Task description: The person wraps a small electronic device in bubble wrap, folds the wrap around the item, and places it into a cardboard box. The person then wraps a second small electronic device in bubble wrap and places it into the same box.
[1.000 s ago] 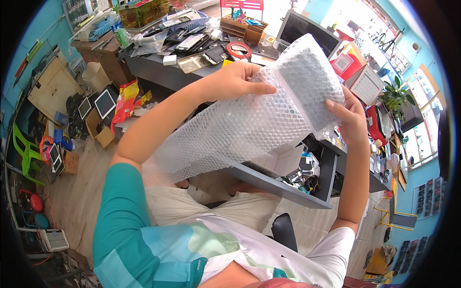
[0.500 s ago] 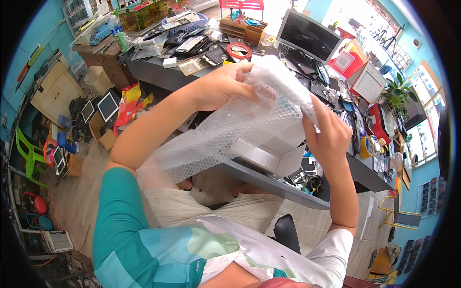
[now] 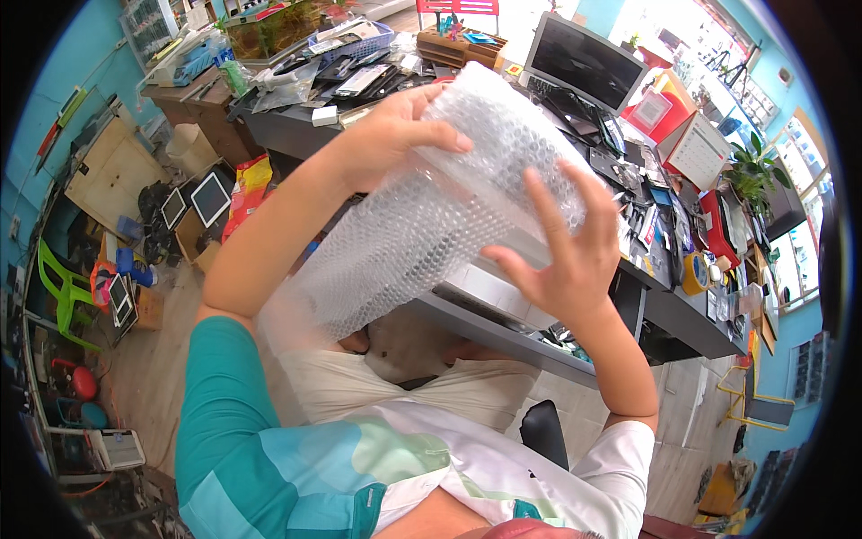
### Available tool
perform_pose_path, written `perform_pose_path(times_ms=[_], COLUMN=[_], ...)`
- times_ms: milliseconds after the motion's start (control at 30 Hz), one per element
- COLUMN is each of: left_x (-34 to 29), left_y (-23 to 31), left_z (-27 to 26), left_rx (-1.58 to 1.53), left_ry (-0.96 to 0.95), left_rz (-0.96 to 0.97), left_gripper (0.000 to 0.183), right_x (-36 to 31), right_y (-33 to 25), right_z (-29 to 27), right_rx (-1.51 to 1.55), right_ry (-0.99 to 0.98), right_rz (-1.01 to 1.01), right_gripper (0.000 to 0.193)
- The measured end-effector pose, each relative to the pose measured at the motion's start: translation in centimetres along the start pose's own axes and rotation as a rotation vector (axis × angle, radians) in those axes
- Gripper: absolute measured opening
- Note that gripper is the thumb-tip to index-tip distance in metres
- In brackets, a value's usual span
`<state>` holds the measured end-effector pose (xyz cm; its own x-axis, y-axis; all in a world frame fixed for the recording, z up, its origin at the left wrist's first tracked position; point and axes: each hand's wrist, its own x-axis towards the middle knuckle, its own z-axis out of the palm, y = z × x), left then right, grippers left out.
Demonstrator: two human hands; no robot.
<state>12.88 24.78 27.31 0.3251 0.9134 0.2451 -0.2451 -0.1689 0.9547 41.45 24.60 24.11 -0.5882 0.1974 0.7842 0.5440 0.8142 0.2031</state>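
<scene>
A long sheet of clear bubble wrap [image 3: 395, 242] hangs slantwise over my lap, its upper end folded into a thick flat bundle. Whether anything lies inside the bundle cannot be made out. My left hand [image 3: 391, 135] grips the bundle's left edge, thumb on top and the other fingers partly hidden behind. On the bundle's right side, my right hand [image 3: 575, 247] is open with fingers spread, the fingertips against or just over the wrap. Below the wrap, a white box [image 3: 489, 287] shows partly in an open drawer of the grey desk.
On the cluttered desk stand a laptop-like screen [image 3: 585, 63] and a desk calendar [image 3: 699, 148], with phones and parts heaped at the left. Yellow tape [image 3: 695, 272] sits near the right edge. A green chair [image 3: 63, 292] and tablets [image 3: 211, 199] are at the left.
My right hand has loosened from a closed grip on the wrap and spread its fingers. The folded end has turned flatter and moved up, with my left hand shifting slightly left.
</scene>
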Motion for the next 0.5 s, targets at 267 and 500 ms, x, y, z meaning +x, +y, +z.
perform_pose_path(times_ms=[267,500], left_x=[-0.8,-1.4], left_y=[2.0,2.4], left_z=[-2.7,-2.4], left_rx=[0.060,0.087], left_ry=[-0.049,-0.017], left_rz=[0.112,0.157], left_gripper=[0.070,0.067], right_x=[2.6,4.4], right_y=[4.2,1.7], right_z=[3.0,2.2], right_rx=[1.417,1.581], right_ry=[-0.025,-0.236], right_rz=[0.652,0.793], right_gripper=[0.085,0.055])
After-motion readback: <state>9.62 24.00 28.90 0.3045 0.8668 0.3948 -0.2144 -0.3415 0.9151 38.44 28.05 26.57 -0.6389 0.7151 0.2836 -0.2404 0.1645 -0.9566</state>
